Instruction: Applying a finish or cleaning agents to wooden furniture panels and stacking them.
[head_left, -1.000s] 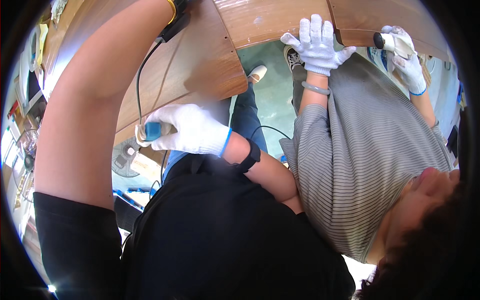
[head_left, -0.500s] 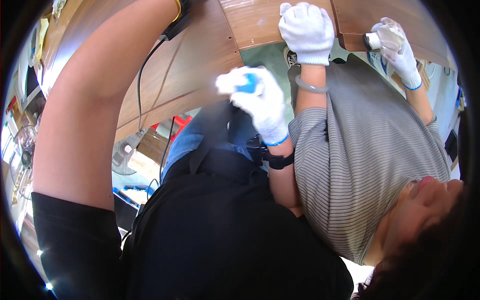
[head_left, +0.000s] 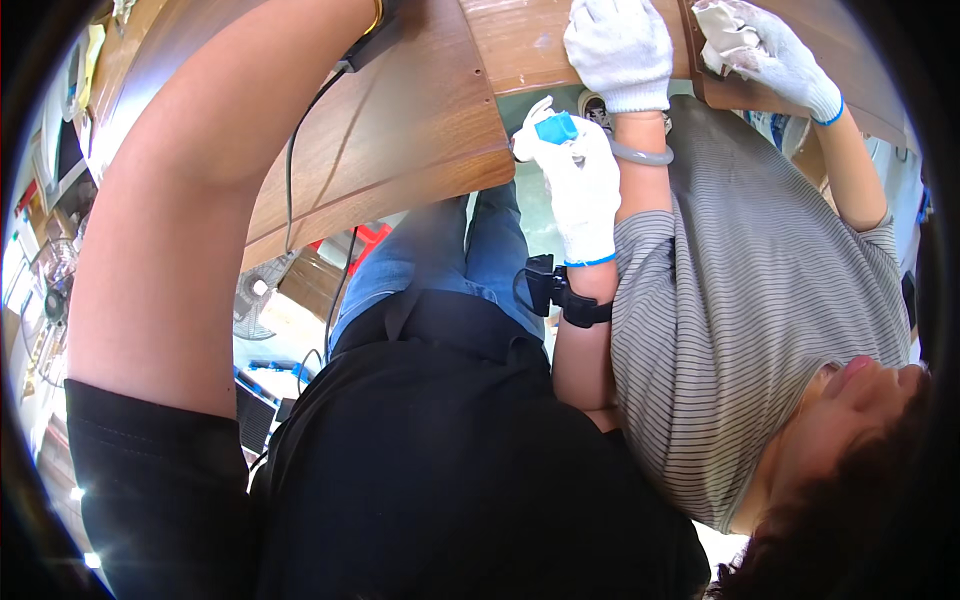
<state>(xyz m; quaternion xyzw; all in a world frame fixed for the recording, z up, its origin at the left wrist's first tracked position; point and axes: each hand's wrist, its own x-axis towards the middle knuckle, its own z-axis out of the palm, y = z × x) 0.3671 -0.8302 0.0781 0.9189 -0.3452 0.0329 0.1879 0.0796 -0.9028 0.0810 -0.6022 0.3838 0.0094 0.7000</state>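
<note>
My right hand (head_left: 580, 180), in a white knit glove with a blue cuff edge, is closed on a small blue block-like thing (head_left: 556, 127). Crumpled white cloth (head_left: 530, 122) seems to be bunched around that blue thing, beside the corner of a brown wood-grain panel (head_left: 420, 130). Whether the cloth touches the panel edge I cannot tell. A black device is strapped to my right wrist. My left arm reaches up across the panel and leaves the view at the top edge, so the left hand is hidden.
Close on my right stands a co-worker in a striped shirt (head_left: 750, 260). One gloved hand (head_left: 620, 55) of theirs rests near another brown panel (head_left: 520, 45); the other (head_left: 775, 60) holds white cloth (head_left: 728, 38). A black cable (head_left: 290, 170) hangs by my left arm. A fan (head_left: 255, 300) stands low left.
My right hand has moved right and slightly up with the blue thing, coming beside the panel's corner. Both of the co-worker's gloved hands have shifted upward. The whole view has shifted slightly.
</note>
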